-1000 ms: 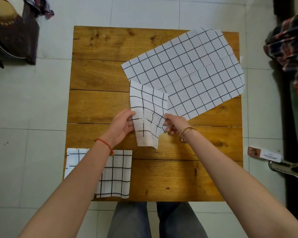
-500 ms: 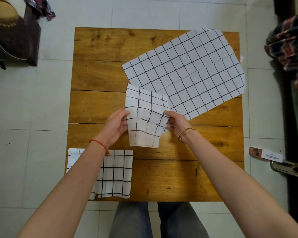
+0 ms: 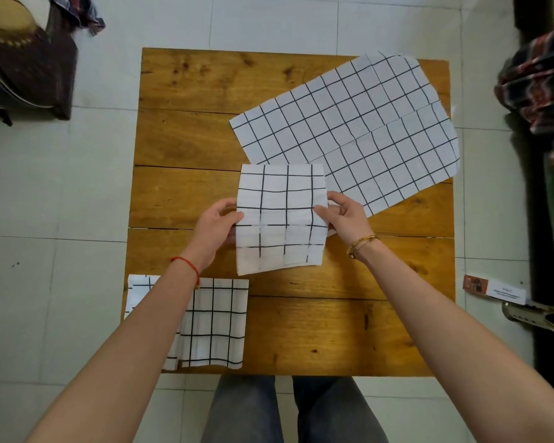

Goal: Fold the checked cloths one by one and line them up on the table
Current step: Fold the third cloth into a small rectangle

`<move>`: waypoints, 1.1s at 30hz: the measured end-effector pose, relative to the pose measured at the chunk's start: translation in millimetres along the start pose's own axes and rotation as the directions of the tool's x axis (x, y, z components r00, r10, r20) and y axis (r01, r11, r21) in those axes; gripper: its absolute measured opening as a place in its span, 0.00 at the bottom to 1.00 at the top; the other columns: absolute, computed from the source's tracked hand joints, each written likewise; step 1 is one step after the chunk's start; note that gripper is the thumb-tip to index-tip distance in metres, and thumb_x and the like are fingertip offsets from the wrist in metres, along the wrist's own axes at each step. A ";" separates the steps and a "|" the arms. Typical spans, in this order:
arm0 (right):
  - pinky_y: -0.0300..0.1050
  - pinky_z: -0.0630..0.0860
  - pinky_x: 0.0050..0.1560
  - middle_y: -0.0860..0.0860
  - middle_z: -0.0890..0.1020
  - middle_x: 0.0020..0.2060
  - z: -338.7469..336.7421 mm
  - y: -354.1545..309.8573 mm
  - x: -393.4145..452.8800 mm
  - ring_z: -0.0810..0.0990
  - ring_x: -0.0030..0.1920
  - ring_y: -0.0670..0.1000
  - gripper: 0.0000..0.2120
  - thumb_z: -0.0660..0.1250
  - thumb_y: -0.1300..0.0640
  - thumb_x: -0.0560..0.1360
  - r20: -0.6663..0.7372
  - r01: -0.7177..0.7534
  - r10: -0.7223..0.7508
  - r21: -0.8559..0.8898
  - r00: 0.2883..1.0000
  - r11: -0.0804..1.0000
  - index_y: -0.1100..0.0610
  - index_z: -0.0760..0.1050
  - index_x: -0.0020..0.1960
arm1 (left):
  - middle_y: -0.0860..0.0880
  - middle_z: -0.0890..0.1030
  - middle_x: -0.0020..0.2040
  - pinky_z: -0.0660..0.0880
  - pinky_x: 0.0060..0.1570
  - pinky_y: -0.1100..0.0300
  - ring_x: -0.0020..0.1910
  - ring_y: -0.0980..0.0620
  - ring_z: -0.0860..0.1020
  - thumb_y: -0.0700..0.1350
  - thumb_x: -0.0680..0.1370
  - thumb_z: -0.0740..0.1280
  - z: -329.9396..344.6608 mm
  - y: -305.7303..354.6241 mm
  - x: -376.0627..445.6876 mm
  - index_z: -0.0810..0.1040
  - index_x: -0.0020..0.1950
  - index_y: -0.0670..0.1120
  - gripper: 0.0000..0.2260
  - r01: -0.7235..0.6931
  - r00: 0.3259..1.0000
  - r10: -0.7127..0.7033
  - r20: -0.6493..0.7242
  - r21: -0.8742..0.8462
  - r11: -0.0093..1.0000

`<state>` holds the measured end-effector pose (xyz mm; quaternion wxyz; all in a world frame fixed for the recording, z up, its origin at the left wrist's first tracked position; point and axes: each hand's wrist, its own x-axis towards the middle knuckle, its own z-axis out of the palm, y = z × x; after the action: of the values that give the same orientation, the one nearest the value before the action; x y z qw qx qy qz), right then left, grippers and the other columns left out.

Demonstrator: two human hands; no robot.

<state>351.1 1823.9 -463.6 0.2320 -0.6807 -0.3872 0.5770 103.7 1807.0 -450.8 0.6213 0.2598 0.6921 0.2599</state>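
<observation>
A folded white cloth with black checks (image 3: 282,215) is held above the middle of the wooden table (image 3: 189,135). My left hand (image 3: 216,230) pinches its left edge and my right hand (image 3: 344,219) pinches its right edge. Another folded checked cloth (image 3: 216,321) lies at the table's near left corner, partly hidden under my left forearm. Larger checked cloths (image 3: 359,129) lie spread flat and overlapping at the far right of the table.
A dark chair with clothing (image 3: 29,59) stands on the tiled floor at the far left. Plaid fabric (image 3: 541,87) hangs at the right edge. A small box (image 3: 493,287) lies on the floor to the right. My knees (image 3: 288,410) are at the table's near edge.
The held cloth has turned from a tilted, twisted shape to a flat square facing me, and both hands have spread to its two side edges.
</observation>
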 end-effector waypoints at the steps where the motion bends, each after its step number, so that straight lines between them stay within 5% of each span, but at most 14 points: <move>1: 0.36 0.71 0.49 0.48 0.75 0.34 -1.7 -1.4 0.0 0.73 0.36 0.43 0.14 0.68 0.59 0.75 0.004 0.037 -0.037 0.009 0.999 0.999 0.60 0.76 0.60 | 0.48 0.82 0.49 0.78 0.35 0.64 0.42 0.53 0.81 0.39 0.80 0.63 0.4 0.1 -0.2 0.77 0.57 0.49 0.09 -0.002 1.000 0.002 0.008 -0.013 1.000; 4: 0.32 0.74 0.41 0.45 0.82 0.36 -3.9 -4.7 -1.1 0.78 0.35 0.37 0.10 0.66 0.67 0.74 0.010 0.110 -0.111 0.071 0.994 0.991 0.63 0.79 0.54 | 0.47 0.83 0.47 0.78 0.35 0.64 0.42 0.51 0.82 0.38 0.79 0.64 1.2 -1.9 2.8 0.78 0.58 0.45 0.09 0.008 1.000 -0.008 0.011 -0.059 0.998; 9: 0.31 0.76 0.46 0.42 0.84 0.35 -7.1 -4.1 0.9 0.81 0.41 0.38 0.16 0.61 0.77 0.71 0.049 0.173 -0.173 0.006 0.984 0.985 0.61 0.82 0.47 | 0.47 0.83 0.48 0.77 0.35 0.67 0.40 0.56 0.82 0.37 0.80 0.62 6.4 -5.7 7.6 0.80 0.57 0.43 0.10 0.007 0.999 -0.004 0.032 -0.064 0.998; 11: 0.33 0.75 0.52 0.45 0.85 0.42 -7.0 -0.5 2.7 0.81 0.49 0.42 0.24 0.54 0.78 0.71 0.068 0.205 -0.201 -0.053 0.977 0.977 0.58 0.84 0.43 | 0.48 0.82 0.51 0.77 0.36 0.67 0.44 0.54 0.80 0.36 0.80 0.60 9.0 -6.4 9.7 0.82 0.50 0.44 0.11 -0.016 1.000 0.016 0.021 -0.030 0.999; 14: 0.33 0.75 0.46 0.49 0.83 0.52 -7.9 8.5 9.3 0.79 0.50 0.44 0.27 0.52 0.75 0.72 0.059 0.214 -0.207 -0.163 0.977 0.963 0.53 0.85 0.45 | 0.48 0.81 0.56 0.79 0.44 0.65 0.49 0.55 0.79 0.35 0.81 0.58 12.1 -12.4 14.8 0.81 0.53 0.45 0.13 -0.045 0.999 0.044 0.019 0.014 0.999; 17: 0.35 0.71 0.62 0.47 0.81 0.55 -8.0 15.4 15.8 0.75 0.59 0.44 0.25 0.53 0.73 0.75 0.063 0.221 -0.211 -0.252 0.975 0.942 0.51 0.83 0.50 | 0.48 0.79 0.59 0.76 0.51 0.63 0.51 0.54 0.77 0.36 0.81 0.58 13.4 -23.4 19.5 0.80 0.60 0.47 0.14 -0.136 0.990 0.138 0.003 0.185 0.973; 20: 0.35 0.65 0.66 0.48 0.77 0.60 -7.9 20.2 19.9 0.72 0.64 0.47 0.21 0.55 0.70 0.77 0.098 0.232 -0.211 -0.335 0.973 0.913 0.53 0.80 0.57 | 0.51 0.75 0.64 0.67 0.59 0.66 0.61 0.58 0.70 0.38 0.81 0.59 16.3 -34.1 18.0 0.75 0.66 0.47 0.15 -0.299 0.944 0.327 0.034 0.507 0.809; 23: 0.48 0.66 0.68 0.50 0.71 0.66 -3.2 26.5 20.8 0.67 0.67 0.52 0.20 0.57 0.66 0.75 0.104 0.263 -0.244 -0.494 0.964 0.829 0.52 0.77 0.61 | 0.51 0.69 0.71 0.55 0.67 0.61 0.71 0.54 0.62 0.41 0.80 0.60 20.9 -42.5 11.2 0.68 0.72 0.48 0.20 -0.366 0.895 0.435 0.095 0.715 0.596; 26: 0.54 0.66 0.67 0.53 0.70 0.67 8.6 25.5 13.3 0.65 0.68 0.57 0.20 0.58 0.60 0.72 0.101 0.337 -0.392 -0.727 0.914 0.598 0.53 0.73 0.64 | 0.52 0.62 0.75 0.53 0.69 0.57 0.74 0.49 0.57 0.45 0.80 0.62 23.4 -45.7 5.2 0.60 0.77 0.48 0.25 -0.382 0.878 0.442 0.184 0.827 0.414; 29: 0.58 0.63 0.69 0.52 0.69 0.69 32.5 20.1 6.4 0.63 0.70 0.59 0.23 0.58 0.57 0.73 0.294 0.452 -0.423 -0.824 0.857 0.343 0.55 0.69 0.68 | 0.50 0.58 0.77 0.59 0.72 0.49 0.75 0.47 0.56 0.51 0.79 0.62 25.6 -48.2 6.5 0.54 0.79 0.47 0.31 -0.372 0.859 0.439 0.263 0.910 0.184; 33: 0.60 0.52 0.74 0.49 0.60 0.75 69.7 17.1 5.6 0.54 0.75 0.57 0.26 0.54 0.54 0.78 0.429 0.494 -0.320 -0.855 0.845 0.158 0.55 0.57 0.75 | 0.50 0.53 0.79 0.58 0.73 0.43 0.77 0.44 0.53 0.52 0.79 0.63 25.5 -51.6 15.2 0.49 0.79 0.47 0.34 -0.317 0.898 0.351 0.266 0.943 0.096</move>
<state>288.4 1809.1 -495.8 -0.0998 -0.5062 -0.8339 0.1961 125.8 1780.6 -499.5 0.2274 0.7385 0.6265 -0.1021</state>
